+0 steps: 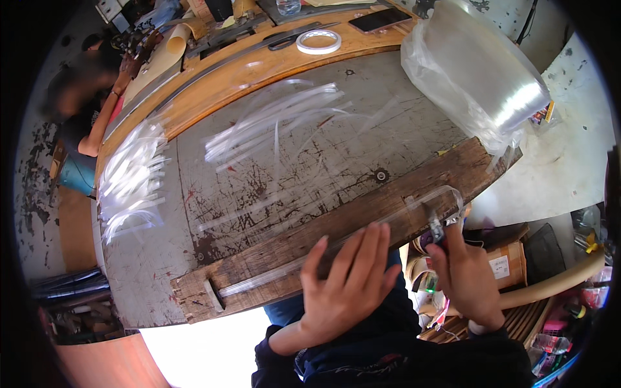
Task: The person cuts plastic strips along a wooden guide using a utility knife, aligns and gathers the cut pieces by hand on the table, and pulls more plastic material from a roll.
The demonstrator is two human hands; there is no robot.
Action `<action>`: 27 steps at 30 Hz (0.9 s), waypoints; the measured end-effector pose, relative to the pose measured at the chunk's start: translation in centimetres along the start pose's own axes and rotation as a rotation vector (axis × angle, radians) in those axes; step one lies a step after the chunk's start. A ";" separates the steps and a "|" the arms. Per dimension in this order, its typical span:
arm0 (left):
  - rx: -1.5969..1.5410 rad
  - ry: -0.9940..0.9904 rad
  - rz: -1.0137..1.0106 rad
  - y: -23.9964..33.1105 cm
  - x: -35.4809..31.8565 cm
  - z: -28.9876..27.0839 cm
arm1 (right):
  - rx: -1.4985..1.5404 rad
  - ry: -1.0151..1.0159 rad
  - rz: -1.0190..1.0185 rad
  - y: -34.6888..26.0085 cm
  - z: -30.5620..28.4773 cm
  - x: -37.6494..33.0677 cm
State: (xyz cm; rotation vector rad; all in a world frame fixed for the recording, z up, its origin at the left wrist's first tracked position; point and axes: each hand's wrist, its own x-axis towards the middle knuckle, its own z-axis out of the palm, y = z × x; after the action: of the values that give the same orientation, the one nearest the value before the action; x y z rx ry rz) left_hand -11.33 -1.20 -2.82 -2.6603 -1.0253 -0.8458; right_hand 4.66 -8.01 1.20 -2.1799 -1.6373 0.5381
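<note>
My left hand (349,281) lies flat, fingers spread, pressing a long clear plastic strip (304,262) onto a worn wooden plank (272,255) at the near edge of the grey metal tabletop (291,161). My right hand (462,271) is closed on a small cutting tool (436,227) at the strip's right end, where the clear strip curls up off the plank. A big roll of clear plastic film (482,71) sits at the table's far right corner.
Several cut clear strips lie in a pile at the left (132,181) and another in the middle (272,126). A white tape ring (318,42), a phone (378,19) and tools lie on the wooden bench behind. Another person (84,103) sits at the left. Clutter and a hose (556,281) lie on the floor at right.
</note>
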 end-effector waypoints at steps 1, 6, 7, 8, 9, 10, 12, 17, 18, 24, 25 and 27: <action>-0.070 -0.016 0.000 0.5 0.9 0.3 | -0.005 0.006 0.011 -0.3 0.0 0.0; -0.117 -0.020 0.010 0.7 1.9 2.3 | -0.157 0.055 -0.069 -0.8 0.6 0.4; -0.099 -0.014 0.016 0.6 1.8 2.5 | -0.184 0.020 -0.073 -0.7 0.7 0.5; -0.101 -0.022 0.015 0.6 1.8 2.5 | -0.181 0.013 -0.069 -0.8 0.8 0.7; -0.062 -0.017 0.023 0.6 1.8 2.5 | -0.186 0.016 -0.077 -0.8 0.8 0.8; -0.023 -0.012 0.031 0.6 1.7 2.6 | -0.191 0.019 -0.085 -0.9 0.8 0.8; 0.000 -0.003 0.032 0.7 1.8 2.6 | -0.187 -0.003 -0.060 -1.1 0.7 0.8; 0.056 0.017 0.029 0.9 1.6 2.9 | -0.158 -0.018 -0.016 -1.5 1.0 0.7; 0.066 0.021 0.028 0.9 1.6 2.9 | -0.165 -0.012 -0.004 -1.5 1.0 0.6; 0.092 0.046 0.007 1.0 1.6 3.2 | -0.217 0.004 0.005 -2.0 1.1 0.7; 0.102 0.063 -0.007 1.0 1.6 3.2 | -0.235 0.005 -0.003 -2.1 1.0 0.7; 0.100 0.057 -0.011 0.9 1.6 3.2 | -0.268 -0.009 0.007 -2.3 1.0 0.7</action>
State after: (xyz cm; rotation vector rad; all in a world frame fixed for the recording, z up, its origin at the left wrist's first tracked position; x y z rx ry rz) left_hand -8.33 0.09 -4.51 -2.5349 -1.0417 -0.8440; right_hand 2.47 -6.65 1.44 -2.3737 -1.7963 0.3461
